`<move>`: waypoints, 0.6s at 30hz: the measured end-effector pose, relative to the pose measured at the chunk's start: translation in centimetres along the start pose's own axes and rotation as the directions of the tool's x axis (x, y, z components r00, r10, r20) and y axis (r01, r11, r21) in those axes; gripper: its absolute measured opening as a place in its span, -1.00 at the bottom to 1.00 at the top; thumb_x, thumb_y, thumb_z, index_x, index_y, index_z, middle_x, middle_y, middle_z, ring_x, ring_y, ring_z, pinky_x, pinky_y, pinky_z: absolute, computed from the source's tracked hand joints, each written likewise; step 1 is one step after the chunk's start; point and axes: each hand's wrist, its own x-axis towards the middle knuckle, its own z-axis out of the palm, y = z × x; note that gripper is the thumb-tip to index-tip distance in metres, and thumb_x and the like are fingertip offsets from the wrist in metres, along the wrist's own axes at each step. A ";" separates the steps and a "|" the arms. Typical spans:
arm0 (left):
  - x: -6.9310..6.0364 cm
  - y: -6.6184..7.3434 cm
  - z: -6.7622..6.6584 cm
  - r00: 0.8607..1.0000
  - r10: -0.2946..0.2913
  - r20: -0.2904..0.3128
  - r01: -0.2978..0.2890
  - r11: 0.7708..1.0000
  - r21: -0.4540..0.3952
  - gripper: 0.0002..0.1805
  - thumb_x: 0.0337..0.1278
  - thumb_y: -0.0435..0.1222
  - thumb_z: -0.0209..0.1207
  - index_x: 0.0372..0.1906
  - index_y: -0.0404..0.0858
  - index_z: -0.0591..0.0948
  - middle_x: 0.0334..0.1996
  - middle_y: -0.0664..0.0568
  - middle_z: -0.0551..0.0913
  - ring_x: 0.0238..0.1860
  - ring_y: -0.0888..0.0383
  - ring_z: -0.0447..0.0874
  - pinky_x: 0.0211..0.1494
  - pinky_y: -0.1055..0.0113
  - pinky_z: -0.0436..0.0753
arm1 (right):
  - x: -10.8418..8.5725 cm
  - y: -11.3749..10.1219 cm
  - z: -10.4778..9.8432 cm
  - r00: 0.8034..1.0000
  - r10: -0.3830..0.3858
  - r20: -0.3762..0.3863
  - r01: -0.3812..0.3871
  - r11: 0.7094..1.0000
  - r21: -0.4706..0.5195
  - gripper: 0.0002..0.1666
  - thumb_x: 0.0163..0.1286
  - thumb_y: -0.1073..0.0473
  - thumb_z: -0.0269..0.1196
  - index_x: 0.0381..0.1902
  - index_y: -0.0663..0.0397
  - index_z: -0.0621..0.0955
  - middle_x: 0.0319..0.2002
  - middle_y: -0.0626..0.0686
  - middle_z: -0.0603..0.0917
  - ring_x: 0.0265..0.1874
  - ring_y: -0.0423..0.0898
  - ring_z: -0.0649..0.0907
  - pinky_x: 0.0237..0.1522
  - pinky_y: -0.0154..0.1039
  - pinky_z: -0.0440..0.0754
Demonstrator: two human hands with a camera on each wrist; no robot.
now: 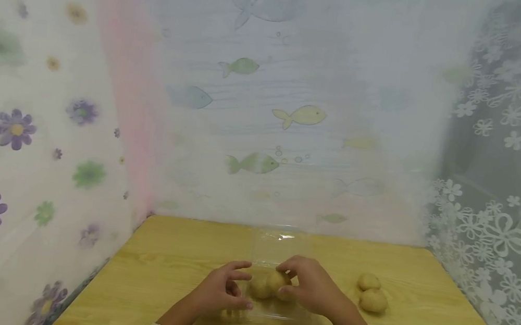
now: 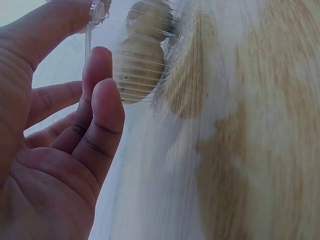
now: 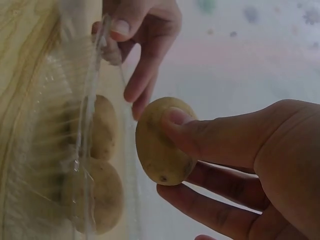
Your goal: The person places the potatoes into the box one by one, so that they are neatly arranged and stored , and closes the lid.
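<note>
My right hand (image 1: 314, 288) pinches a potato (image 3: 160, 145) between thumb and fingers, over a clear plastic box (image 1: 276, 317) on the table. Two more potatoes show inside the box, one (image 2: 140, 70) behind its ribbed wall in the left wrist view. At the box's left side is my left hand (image 1: 222, 287). Its thumb lies at the rim, and curled fingers (image 2: 107, 107) rest near the outer wall; the grip on the rim is partly hidden. Behind the box its clear lid (image 1: 278, 248) is folded back.
Two potatoes (image 1: 373, 300) sit touching each other on the wooden table (image 1: 177, 243), right of the box. A fish-print curtain (image 1: 301, 135) hangs at the back. A flower-print curtain (image 1: 54, 153) stands left, and a translucent flowered sheet (image 1: 494, 232) covers the right side.
</note>
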 end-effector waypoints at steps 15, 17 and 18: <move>0.0 0.0 0.0 1.000 -0.014 0.015 0.014 0.999 -0.033 -0.01 0.07 -0.17 0.56 0.57 -0.23 0.31 0.36 -0.31 0.54 -0.32 0.16 0.79 -0.27 0.38 0.72 | 0.4 -1.0 1.7 0.997 -0.023 0.074 0.023 1.000 0.005 -0.59 0.16 0.21 0.58 0.00 0.09 0.78 -0.07 -0.07 0.79 -0.17 -0.19 0.75 -0.14 -0.34 0.70; 0.0 -0.1 0.0 1.000 -0.015 0.015 0.015 0.999 -0.035 -0.01 0.07 -0.17 0.56 0.57 -0.23 0.30 0.37 -0.32 0.53 -0.32 0.17 0.79 -0.27 0.38 0.72 | 0.4 -1.0 1.9 0.996 -0.027 0.082 0.027 1.000 -0.001 -0.58 0.16 0.21 0.58 0.01 0.10 0.78 -0.08 -0.07 0.79 -0.17 -0.22 0.75 -0.14 -0.36 0.70; 0.0 -0.1 0.0 1.000 -0.014 0.013 0.015 0.999 -0.035 -0.01 0.07 -0.17 0.56 0.57 -0.23 0.30 0.37 -0.33 0.53 -0.32 0.17 0.79 -0.27 0.38 0.72 | 0.4 -1.1 2.0 0.996 -0.031 0.086 0.032 0.999 -0.008 -0.57 0.16 0.20 0.58 0.01 0.10 0.78 -0.08 -0.07 0.79 -0.18 -0.23 0.74 -0.15 -0.37 0.69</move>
